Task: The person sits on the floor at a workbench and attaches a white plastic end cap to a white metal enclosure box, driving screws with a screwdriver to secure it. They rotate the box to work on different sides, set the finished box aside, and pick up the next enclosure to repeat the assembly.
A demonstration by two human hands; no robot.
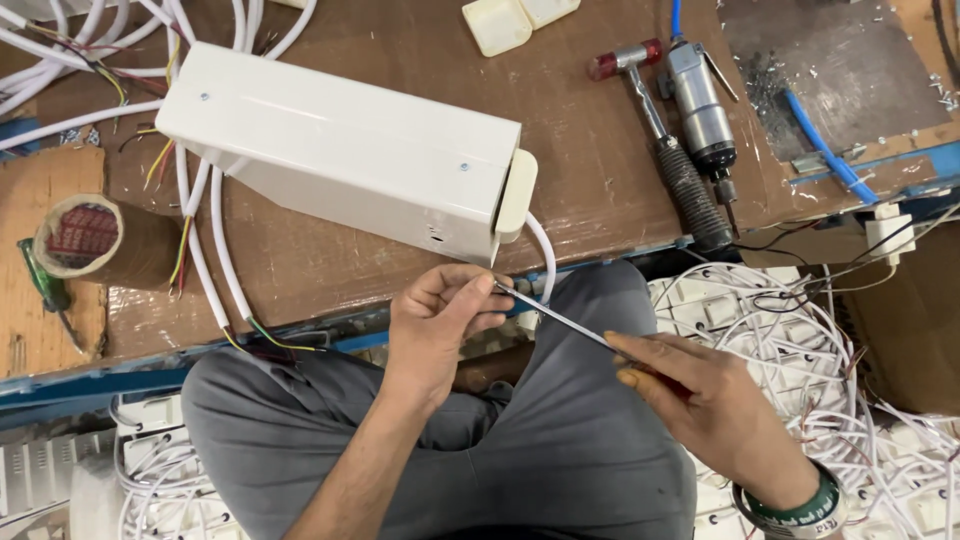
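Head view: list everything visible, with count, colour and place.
Metal box: one, cream, on the workbench, middle.
End cap: one, cream, on the box's right end.
Cables: several, white, left of and under the box.
Tape roll: one, brown, bench left.
Small screwdriver: one, green handle, beside the tape roll.
Hammer: one, red-tipped head, black grip, bench right.
Air tool: one, silver, blue hose, next to the hammer.
Plastic covers: two, cream, top edge.
Wired parts: many, white, floor right.
Screwdriver: one, steel shaft, between the hands.
Left hand: pinches the shaft tip.
Right hand: grips the handle; green bangle.
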